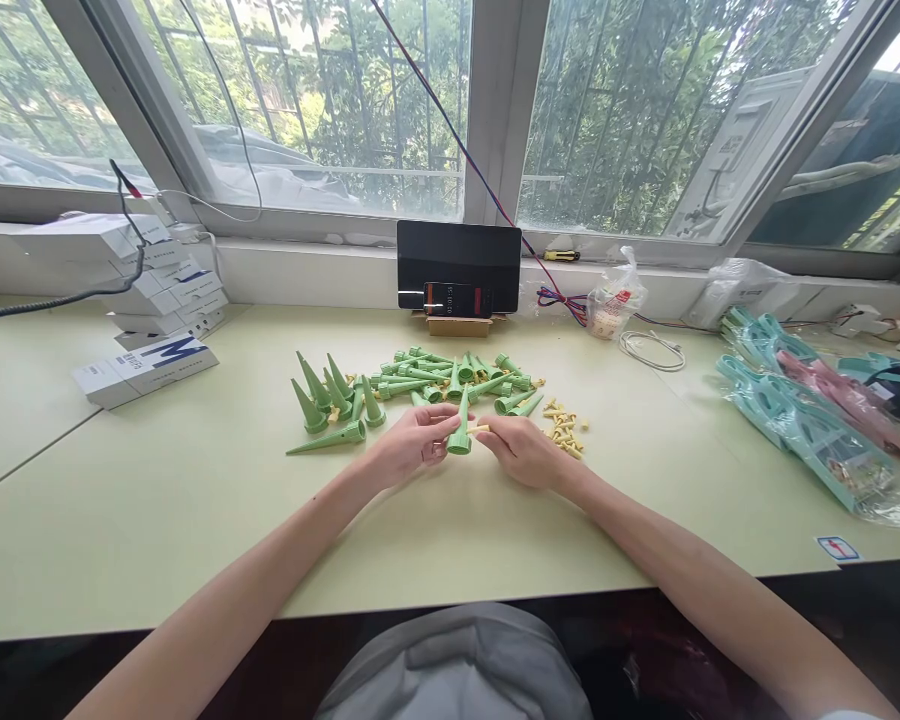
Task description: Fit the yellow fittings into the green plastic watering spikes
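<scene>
Tapered green plastic cone [460, 436] pinched in left grip [412, 443]
Right grip [526, 452] clasps a slim pale-yellow peg [478, 430] at the cone's three o'clock.

Two bare forearms converge just below the middle of the view, the left forearm [270, 570] entering from between 7 and 8 o'clock, the right forearm [690, 570] from between 4 and 5. The left wrist [373, 473] is nearly straight, and the left hand [420, 442] reaches toward 2 o'clock, thumb and fingers pinched together at their tips. The right hand [526, 450], knuckles up, aims its curled fingers toward 10 o'clock, the thumb pressed in a pinch. The hands face each other, near but apart.
</scene>
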A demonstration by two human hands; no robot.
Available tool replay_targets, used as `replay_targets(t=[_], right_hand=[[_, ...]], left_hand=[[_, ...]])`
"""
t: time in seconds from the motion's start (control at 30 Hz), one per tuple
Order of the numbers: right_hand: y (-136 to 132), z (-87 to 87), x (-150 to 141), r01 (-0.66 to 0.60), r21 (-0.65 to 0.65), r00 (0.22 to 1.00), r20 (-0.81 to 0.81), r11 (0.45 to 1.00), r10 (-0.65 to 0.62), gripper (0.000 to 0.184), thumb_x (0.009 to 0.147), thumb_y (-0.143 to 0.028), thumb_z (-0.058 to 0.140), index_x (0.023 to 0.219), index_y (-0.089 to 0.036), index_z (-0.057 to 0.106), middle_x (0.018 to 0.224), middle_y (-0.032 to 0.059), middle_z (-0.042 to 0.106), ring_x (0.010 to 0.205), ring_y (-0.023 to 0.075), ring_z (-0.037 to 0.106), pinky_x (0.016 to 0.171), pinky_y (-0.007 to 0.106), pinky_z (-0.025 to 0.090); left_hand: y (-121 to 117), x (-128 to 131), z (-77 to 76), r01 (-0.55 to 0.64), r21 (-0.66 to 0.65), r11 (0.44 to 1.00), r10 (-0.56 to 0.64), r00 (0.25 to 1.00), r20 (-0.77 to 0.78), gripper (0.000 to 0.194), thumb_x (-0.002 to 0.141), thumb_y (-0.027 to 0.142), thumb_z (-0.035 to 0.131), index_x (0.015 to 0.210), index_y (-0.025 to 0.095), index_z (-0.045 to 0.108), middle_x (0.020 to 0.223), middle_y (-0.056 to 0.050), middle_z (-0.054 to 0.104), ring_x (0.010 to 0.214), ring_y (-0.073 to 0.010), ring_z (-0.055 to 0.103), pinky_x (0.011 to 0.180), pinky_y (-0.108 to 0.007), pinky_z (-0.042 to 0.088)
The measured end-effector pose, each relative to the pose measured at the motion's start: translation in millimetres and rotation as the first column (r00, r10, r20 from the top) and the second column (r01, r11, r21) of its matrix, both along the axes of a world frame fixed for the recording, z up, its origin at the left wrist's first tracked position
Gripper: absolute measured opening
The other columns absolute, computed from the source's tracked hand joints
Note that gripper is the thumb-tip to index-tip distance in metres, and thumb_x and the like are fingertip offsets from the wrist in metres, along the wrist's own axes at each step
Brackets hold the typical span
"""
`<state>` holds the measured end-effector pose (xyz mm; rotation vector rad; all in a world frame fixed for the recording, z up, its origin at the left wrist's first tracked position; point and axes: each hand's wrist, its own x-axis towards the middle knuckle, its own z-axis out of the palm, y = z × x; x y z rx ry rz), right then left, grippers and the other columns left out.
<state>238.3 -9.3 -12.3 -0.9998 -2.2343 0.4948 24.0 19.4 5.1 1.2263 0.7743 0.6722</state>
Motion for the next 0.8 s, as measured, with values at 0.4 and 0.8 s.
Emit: replay_targets(t=[0.4,0.8], right_hand=[[2.8,-3.2,1.0,0.013,-0.048,0.999,-0.045,0.999,-0.015,0.037,0.103,-0.037,0.035,0.071,-0.021,0.032,0.064,-0.0042,0.036,0.057,0.0114,0.032,0.058,0.026,0.027],[4.7,-5.2,1.6,0.032,-0.1,0.997,-0.07,0.994,-0.04,0.039,0.103,-0.039,0.034,0.07,-0.02,0.04,0.061,-0.0049,0.036,0.056,0.0106,0.033,0.058,0.025,0.029]], left_hand=[[1.7,1.4,-5.9,-0.083,0.23,0.97,0.09,0.996,-0.021,0.044,0.077,0.045,0.077,0.109,0.017,0.067,0.068,0.004,0.051,0.049,-0.006,0.043,0.043,-0.02,0.033],[-0.9,6.4,-8.2,-0.18,0.415,0.892,0.194,0.981,0.008,0.039,0.076,0.042,0.077,0.104,0.016,0.066,0.072,0.002,0.058,0.048,-0.005,0.041,0.042,-0.021,0.032]])
